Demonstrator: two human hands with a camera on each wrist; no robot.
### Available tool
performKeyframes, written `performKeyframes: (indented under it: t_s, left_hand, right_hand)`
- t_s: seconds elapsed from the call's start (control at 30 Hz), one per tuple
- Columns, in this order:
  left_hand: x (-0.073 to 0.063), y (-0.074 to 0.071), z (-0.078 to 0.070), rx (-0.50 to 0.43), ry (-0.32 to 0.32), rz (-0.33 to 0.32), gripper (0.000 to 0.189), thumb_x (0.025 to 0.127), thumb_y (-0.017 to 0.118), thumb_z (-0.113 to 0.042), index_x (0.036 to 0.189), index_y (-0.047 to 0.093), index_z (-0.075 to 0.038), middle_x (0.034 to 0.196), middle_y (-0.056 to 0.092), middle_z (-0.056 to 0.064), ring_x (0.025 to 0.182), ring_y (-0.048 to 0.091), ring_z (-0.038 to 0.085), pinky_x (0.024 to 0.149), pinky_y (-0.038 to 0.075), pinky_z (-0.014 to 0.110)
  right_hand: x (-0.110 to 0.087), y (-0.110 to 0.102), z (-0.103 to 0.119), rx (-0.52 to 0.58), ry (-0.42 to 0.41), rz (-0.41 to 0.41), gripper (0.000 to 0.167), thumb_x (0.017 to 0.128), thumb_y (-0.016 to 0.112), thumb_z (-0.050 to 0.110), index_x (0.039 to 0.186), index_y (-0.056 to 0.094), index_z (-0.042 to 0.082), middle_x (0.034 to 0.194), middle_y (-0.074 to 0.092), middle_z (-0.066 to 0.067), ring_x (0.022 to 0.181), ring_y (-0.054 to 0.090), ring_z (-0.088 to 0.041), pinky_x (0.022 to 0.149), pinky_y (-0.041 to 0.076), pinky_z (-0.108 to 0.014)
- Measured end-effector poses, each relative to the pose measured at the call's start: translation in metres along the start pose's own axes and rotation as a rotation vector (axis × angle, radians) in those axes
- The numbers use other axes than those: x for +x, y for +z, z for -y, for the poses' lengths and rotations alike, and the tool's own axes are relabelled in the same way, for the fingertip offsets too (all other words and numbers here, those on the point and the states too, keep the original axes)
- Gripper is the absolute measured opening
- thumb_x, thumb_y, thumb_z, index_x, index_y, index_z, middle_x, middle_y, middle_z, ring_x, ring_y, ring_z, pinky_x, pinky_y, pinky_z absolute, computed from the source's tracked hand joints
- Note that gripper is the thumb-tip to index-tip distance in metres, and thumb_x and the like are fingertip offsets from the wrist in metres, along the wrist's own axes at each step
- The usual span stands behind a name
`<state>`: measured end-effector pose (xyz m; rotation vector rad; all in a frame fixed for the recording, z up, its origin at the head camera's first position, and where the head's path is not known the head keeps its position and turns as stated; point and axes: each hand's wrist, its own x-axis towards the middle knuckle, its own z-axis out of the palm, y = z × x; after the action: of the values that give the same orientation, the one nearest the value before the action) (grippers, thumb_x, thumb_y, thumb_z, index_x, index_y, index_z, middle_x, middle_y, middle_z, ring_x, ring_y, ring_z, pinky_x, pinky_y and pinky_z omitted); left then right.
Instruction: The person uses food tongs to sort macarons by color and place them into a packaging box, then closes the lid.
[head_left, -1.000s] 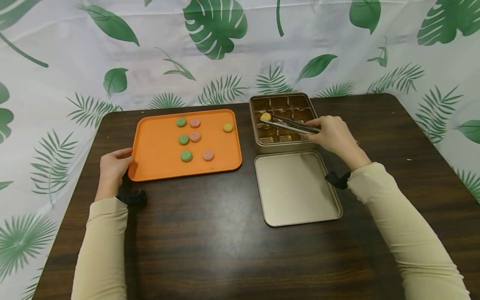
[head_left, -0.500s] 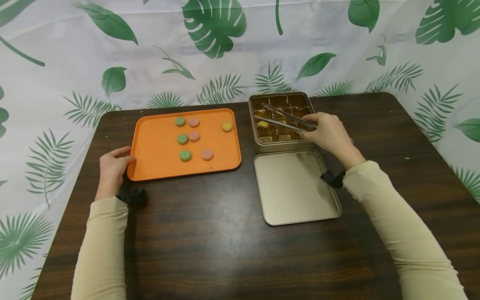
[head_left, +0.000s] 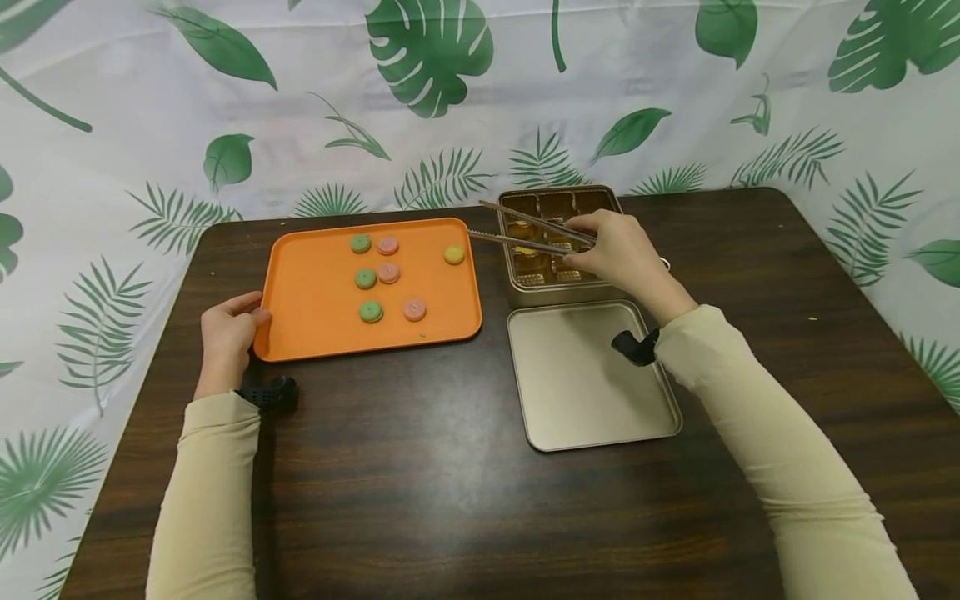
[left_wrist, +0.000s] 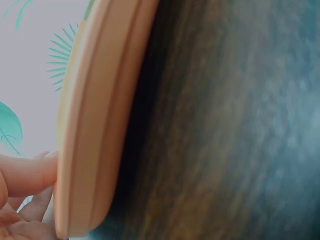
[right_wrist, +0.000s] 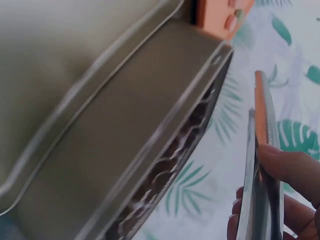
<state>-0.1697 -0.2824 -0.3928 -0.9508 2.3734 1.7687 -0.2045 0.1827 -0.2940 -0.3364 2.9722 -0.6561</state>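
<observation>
Right hand: I see my right hand pinching slim metal tongs, their arms parted and tips empty, over the gap between tin and tray.
Left hand: my left hand rests on the table, thumb pressed to the near-left rim of the smooth orange plastic tray.
Tin: a square gold tin with a ribbed divider insert sits under my right hand.
Sweets: seven round, flat pieces in green, pink and yellow lie on the tray.
Lid: the matte gold lid lies flat before the tin.
</observation>
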Motion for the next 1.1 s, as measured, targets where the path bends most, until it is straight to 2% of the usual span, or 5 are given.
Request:
performKeyframes:
  t_s: [0.3, 0.4, 0.6, 0.8, 1.1]
  left_hand:
    - [-0.001, 0.002, -0.003, -0.020, -0.034, -0.009, 0.052, 0.093, 0.048, 0.005, 0.143, 0.044, -0.008, 0.129, 0.051, 0.008, 0.086, 0.048, -0.003, 0.065, 0.043, 0.002]
    - [-0.002, 0.002, -0.004, -0.014, -0.035, -0.008, 0.052, 0.092, 0.047, 0.006, 0.143, 0.044, -0.007, 0.130, 0.051, 0.009, 0.087, 0.049, -0.003, 0.065, 0.043, 0.002]
    - [-0.002, 0.002, -0.004, -0.018, -0.013, -0.005, 0.052, 0.092, 0.047, 0.007, 0.142, 0.044, -0.005, 0.117, 0.054, 0.002, 0.086, 0.048, -0.004, 0.064, 0.043, 0.002]
    - [-0.002, 0.003, -0.005, 0.018, -0.015, -0.008, 0.052, 0.092, 0.047, 0.005, 0.143, 0.043, -0.007, 0.136, 0.049, 0.011, 0.088, 0.047, -0.005, 0.066, 0.042, 0.001]
    - [-0.001, 0.003, -0.004, 0.063, -0.005, -0.007, 0.052, 0.094, 0.047, 0.003, 0.144, 0.043, -0.009, 0.143, 0.045, 0.013, 0.093, 0.048, -0.003, 0.068, 0.041, 0.001]
  right_hand:
    - [0.016, 0.010, 0.026, -0.076, -0.025, 0.131, 0.048, 0.086, 0.069, 0.016, 0.131, 0.058, 0.005, 0.130, 0.058, -0.019, 0.085, 0.064, -0.028, 0.072, 0.049, -0.038]
    - [0.019, 0.015, 0.030, -0.105, -0.016, 0.159, 0.047, 0.086, 0.069, 0.017, 0.131, 0.058, 0.006, 0.133, 0.057, -0.017, 0.077, 0.064, -0.024, 0.067, 0.046, -0.034]
    - [0.022, 0.023, 0.041, -0.143, -0.007, 0.185, 0.046, 0.086, 0.069, 0.016, 0.129, 0.060, 0.006, 0.126, 0.061, -0.017, 0.093, 0.064, -0.029, 0.069, 0.052, -0.038]
    - [0.023, 0.030, 0.050, -0.186, -0.023, 0.181, 0.039, 0.086, 0.067, 0.015, 0.124, 0.063, 0.003, 0.118, 0.066, -0.016, 0.101, 0.063, -0.030, 0.079, 0.054, -0.043]
    - [0.025, 0.034, 0.056, -0.149, -0.029, 0.211, 0.039, 0.087, 0.067, 0.013, 0.124, 0.063, 0.002, 0.123, 0.064, -0.016, 0.107, 0.062, -0.031, 0.087, 0.054, -0.043]
